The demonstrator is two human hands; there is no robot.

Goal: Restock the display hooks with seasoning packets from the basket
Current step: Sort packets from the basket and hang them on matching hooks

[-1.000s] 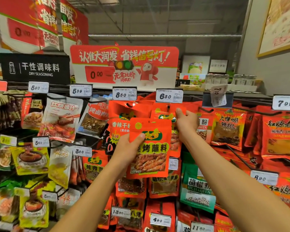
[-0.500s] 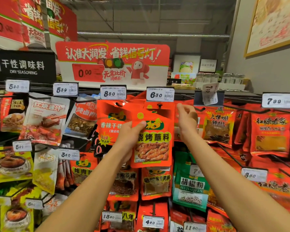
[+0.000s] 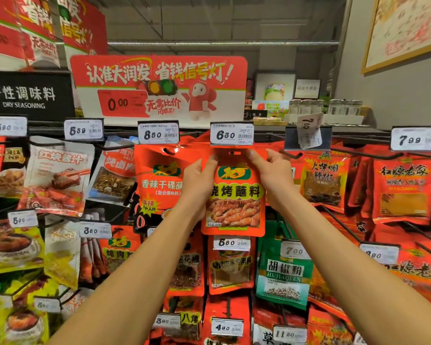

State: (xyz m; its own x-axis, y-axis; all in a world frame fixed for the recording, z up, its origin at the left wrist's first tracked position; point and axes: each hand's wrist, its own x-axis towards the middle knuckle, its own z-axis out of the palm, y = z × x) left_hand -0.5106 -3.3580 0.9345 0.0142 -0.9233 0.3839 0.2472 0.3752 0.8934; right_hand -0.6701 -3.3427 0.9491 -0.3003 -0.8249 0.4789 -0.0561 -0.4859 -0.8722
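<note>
Head view: left hand (image 3: 199,180) and right hand (image 3: 271,174) each pinch a top corner of the orange 烧烤蘸料 packet (image 3: 234,195), held upright at centre. Directly at 12 o'clock hangs price tag 6.30 (image 3: 232,133); at 9 o'clock, the 香辣干碟 packet (image 3: 159,180) under tag 8.50 (image 3: 158,133). At 10 o'clock, a black sign (image 3: 25,95) reads "DRY SEASONING".

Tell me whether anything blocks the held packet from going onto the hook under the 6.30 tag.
Nothing visible does. The left hand and right hand hold the orange packet with its hang hole right beneath the 6.30 tag.
</note>
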